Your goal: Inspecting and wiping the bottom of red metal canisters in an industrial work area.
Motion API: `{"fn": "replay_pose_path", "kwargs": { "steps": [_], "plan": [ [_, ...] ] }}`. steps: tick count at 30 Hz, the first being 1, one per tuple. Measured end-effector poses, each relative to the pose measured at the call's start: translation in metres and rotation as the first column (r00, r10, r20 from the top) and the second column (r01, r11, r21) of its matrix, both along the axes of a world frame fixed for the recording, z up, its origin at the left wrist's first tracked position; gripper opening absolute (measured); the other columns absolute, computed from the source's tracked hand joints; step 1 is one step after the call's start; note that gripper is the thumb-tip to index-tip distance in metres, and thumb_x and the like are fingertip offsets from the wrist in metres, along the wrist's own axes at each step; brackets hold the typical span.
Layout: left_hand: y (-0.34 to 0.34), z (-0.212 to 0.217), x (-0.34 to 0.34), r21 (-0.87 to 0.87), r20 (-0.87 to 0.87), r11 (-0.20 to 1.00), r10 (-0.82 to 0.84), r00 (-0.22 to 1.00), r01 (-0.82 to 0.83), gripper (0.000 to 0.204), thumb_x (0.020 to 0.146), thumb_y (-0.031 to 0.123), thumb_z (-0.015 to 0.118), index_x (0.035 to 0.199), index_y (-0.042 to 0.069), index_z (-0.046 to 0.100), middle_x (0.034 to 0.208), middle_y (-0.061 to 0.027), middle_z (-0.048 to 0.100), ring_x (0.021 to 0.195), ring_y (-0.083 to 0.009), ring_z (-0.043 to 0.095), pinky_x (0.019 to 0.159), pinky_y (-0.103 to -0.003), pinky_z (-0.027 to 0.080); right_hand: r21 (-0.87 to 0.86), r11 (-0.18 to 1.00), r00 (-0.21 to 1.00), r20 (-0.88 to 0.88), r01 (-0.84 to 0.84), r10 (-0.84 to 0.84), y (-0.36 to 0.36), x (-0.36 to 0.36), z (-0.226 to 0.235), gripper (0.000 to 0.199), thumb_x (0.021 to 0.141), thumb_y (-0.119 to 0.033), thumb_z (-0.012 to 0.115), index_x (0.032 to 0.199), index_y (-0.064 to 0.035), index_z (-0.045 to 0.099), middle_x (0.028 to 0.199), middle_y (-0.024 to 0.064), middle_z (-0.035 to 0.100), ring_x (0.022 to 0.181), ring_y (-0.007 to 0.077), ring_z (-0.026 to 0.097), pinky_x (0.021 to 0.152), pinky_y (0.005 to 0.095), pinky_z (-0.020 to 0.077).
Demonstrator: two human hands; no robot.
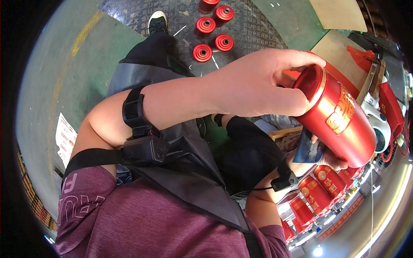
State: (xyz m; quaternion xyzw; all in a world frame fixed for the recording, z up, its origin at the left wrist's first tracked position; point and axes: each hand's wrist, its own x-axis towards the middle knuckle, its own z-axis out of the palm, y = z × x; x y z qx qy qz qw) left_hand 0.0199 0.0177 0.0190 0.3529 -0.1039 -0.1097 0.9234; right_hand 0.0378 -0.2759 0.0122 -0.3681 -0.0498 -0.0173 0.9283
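A shiny red canister (340, 118) with a gold ornament and a gold band near its rim is held tilted at the right. My left hand (275, 81) reaches across and grips its rim end, with thumb and fingers on opposite sides. At the other end, my right hand (329, 160) is closed round the underside, partly hidden behind the canister. A dark blue flat piece (308, 148) lies against the right hand; I cannot make out what it is.
Several red cylinders (204, 26) with dark centres stand on a dark printed mat (254, 32). Rows of red gold-marked canisters (316, 193) are at the lower right. A white fan-like device (378, 129) and a wooden-edged box (285, 132) are nearby.
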Motion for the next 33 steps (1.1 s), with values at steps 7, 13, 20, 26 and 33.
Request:
{"fn": "replay_pose_path", "kwargs": {
  "steps": [7, 13, 20, 26, 33],
  "plan": [
    [-0.002, -0.001, 0.001, 0.042, -0.019, 0.998, 0.040, 0.999, -0.039, 0.064, 0.086, 0.016, 0.068, 0.143, -0.006, 0.049, 0.129, -0.0148, 0.063, 0.117, -0.0205, 0.063, 0.099, -0.035, 0.052, 0.016, 0.997, 0.997, -0.009, 0.073, -0.072, 0.005, -0.002, -0.006, 0.115, 0.065, -0.048, 0.094, 0.156, -0.0071, 0.037, 0.162, 0.0162, 0.037, 0.149, 0.0379, 0.032, 0.124, 0.0661, 0.0213],
    [0.002, -0.002, 0.001, 0.115, -0.060, 0.993, 0.008, 0.998, -0.001, 0.063, 0.086, 0.018, 0.068, 0.143, -0.004, 0.051, 0.127, -0.0141, 0.064, 0.115, -0.0194, 0.063, 0.099, -0.034, 0.052, 0.191, 0.971, 0.989, 0.064, -0.145, 0.135, -0.001, -0.003, -0.006, 0.116, 0.067, -0.054, 0.091, 0.156, -0.0057, 0.036, 0.161, 0.0177, 0.038, 0.147, 0.0388, 0.035, 0.123, 0.0669, 0.0245],
    [0.001, 0.000, 0.000, 0.076, -0.044, 0.997, 0.022, 0.999, -0.018, 0.062, 0.086, 0.017, 0.068, 0.141, -0.005, 0.052, 0.124, -0.0129, 0.065, 0.115, -0.0184, 0.063, 0.098, -0.033, 0.052, 0.097, 0.995, 1.000, 0.011, -0.015, 0.014, 0.005, -0.004, -0.002, 0.118, 0.066, -0.054, 0.092, 0.156, -0.0035, 0.035, 0.158, 0.0188, 0.041, 0.145, 0.0396, 0.038, 0.121, 0.0668, 0.0288],
    [0.006, 0.001, 0.001, 0.122, -0.103, 0.992, -0.011, 0.995, 0.024, 0.062, 0.084, 0.016, 0.068, 0.140, -0.005, 0.053, 0.124, -0.0136, 0.065, 0.115, -0.0199, 0.063, 0.097, -0.033, 0.052, 0.207, 0.933, 0.947, 0.195, -0.295, 0.256, -0.001, 0.008, -0.013, 0.119, 0.064, -0.053, 0.093, 0.156, -0.0031, 0.035, 0.158, 0.0196, 0.042, 0.146, 0.0397, 0.038, 0.121, 0.0661, 0.0286],
    [0.002, -0.001, -0.001, 0.087, 0.029, 0.996, 0.034, 0.999, -0.036, 0.069, 0.082, 0.016, 0.071, 0.144, -0.004, 0.048, 0.129, -0.0171, 0.064, 0.117, -0.0220, 0.063, 0.099, -0.036, 0.053, -0.020, 1.000, 0.996, 0.086, -0.017, 0.019, 0.003, 0.009, -0.006, 0.114, 0.071, -0.046, 0.092, 0.161, -0.0138, 0.028, 0.163, 0.0168, 0.033, 0.145, 0.0372, 0.039, 0.121, 0.0630, 0.0311]
  ]
}}
